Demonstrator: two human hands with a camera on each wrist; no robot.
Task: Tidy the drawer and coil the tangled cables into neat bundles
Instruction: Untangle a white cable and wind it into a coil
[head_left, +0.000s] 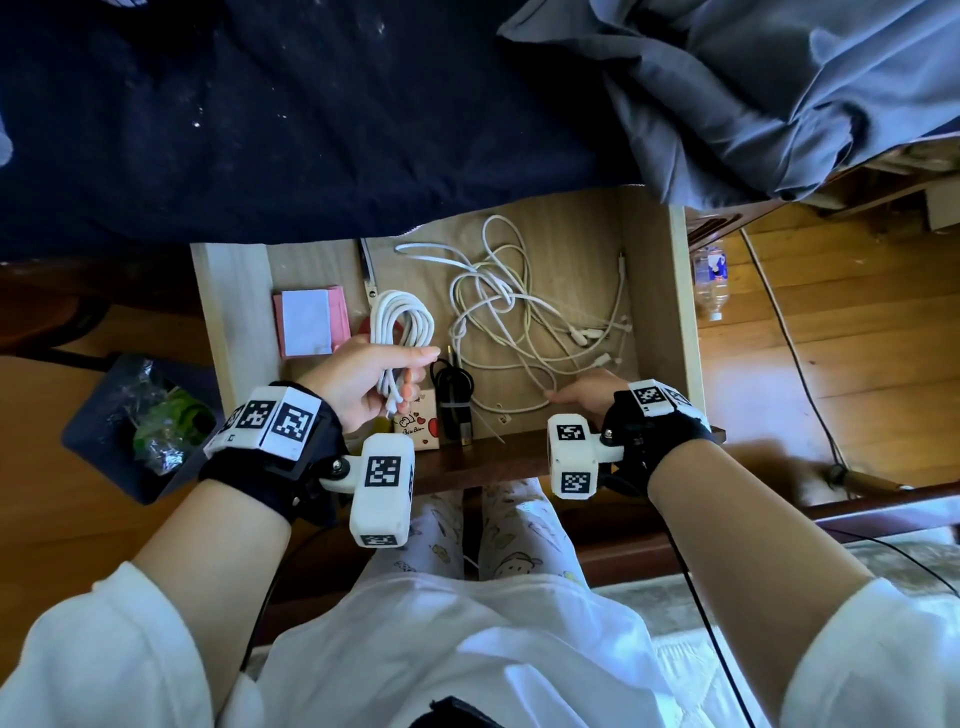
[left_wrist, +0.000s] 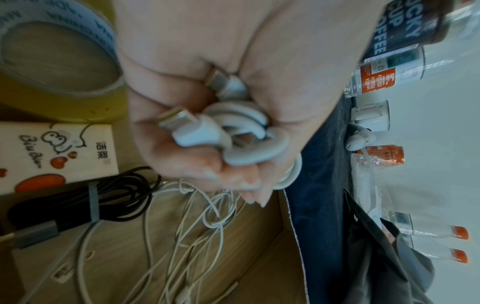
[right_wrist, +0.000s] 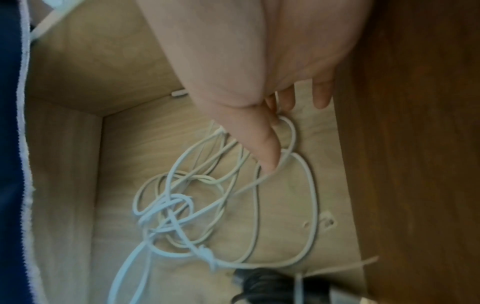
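Holding coil (head_left: 402, 332) clamped in left hand (head_left: 363, 384) above drawer (head_left: 660, 291); reaching right hand (head_left: 589, 392), fingers relaxed, touching tangle (head_left: 514, 317) on drawer floor. Risking tightened knots if pulling one loop; risking coil springing loose if easing the clamp.

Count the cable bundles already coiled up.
2: a white coil gripped in the left hand, and a black tied bundle at the drawer's front. Others may be hidden.
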